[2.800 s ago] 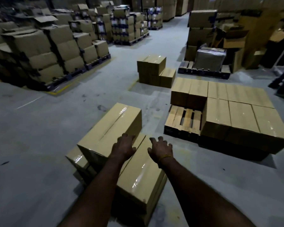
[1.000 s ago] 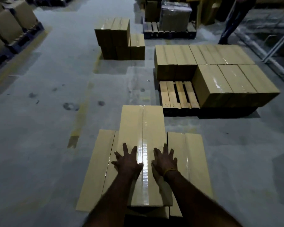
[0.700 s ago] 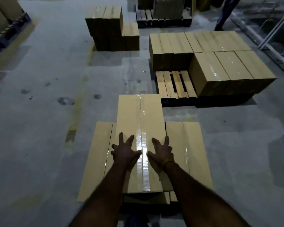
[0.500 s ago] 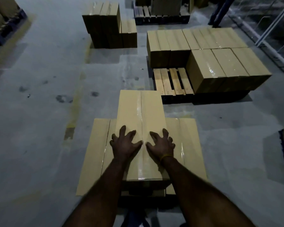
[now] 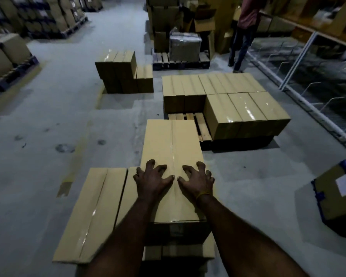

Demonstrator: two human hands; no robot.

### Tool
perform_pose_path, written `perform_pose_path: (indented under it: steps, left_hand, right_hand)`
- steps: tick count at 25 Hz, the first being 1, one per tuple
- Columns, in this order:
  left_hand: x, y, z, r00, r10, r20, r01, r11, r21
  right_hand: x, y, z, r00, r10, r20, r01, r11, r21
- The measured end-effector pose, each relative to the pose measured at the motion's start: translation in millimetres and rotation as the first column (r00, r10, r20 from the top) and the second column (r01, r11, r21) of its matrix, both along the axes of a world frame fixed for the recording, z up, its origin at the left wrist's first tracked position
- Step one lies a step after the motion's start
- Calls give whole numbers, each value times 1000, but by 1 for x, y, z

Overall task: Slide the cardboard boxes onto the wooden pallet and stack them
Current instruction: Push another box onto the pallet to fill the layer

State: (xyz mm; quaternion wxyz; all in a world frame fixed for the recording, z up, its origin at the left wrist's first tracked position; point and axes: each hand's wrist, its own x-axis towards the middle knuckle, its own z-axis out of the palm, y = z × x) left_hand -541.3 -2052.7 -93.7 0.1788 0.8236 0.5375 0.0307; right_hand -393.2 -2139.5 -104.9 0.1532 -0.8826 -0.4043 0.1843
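A long taped cardboard box (image 5: pixel 172 144) lies on top of lower boxes on the floor, pointing toward the wooden pallet (image 5: pixel 202 126). My left hand (image 5: pixel 151 179) and my right hand (image 5: pixel 197 179) press on its near half, fingers spread and slightly bent. A lower box (image 5: pixel 94 214) shows to the left. The box's far end overlaps the pallet's bare front-left corner in view. Several boxes (image 5: pixel 246 110) fill the rest of the pallet in one layer.
A small stack of boxes (image 5: pixel 122 71) stands on the floor ahead left. A person (image 5: pixel 244 31) stands at the back right near another pallet (image 5: pixel 180 60). A box with blue straps (image 5: pixel 338 192) sits on the right. Metal racking (image 5: pixel 308 56) runs along the right.
The top box has slid forward under both hands and its far end now reaches the pallet's front corner. My view has tilted up, showing more of the warehouse.
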Motion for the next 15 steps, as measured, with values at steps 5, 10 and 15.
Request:
perform_pose_path:
  steps: [5, 10, 15]
  left_hand:
    - [114, -89, 24, 999, -4, 41, 3, 1000, 26]
    - [204, -157, 47, 992, -32, 119, 30, 999, 14]
    - [249, -169, 60, 990, -51, 134, 43, 997, 65]
  right_hand:
    - [114, -89, 27, 998, -7, 65, 4, 999, 47]
    - [204, -160, 59, 994, -14, 109, 10, 999, 43]
    - [247, -177, 77, 991, -33, 129, 22, 996, 81]
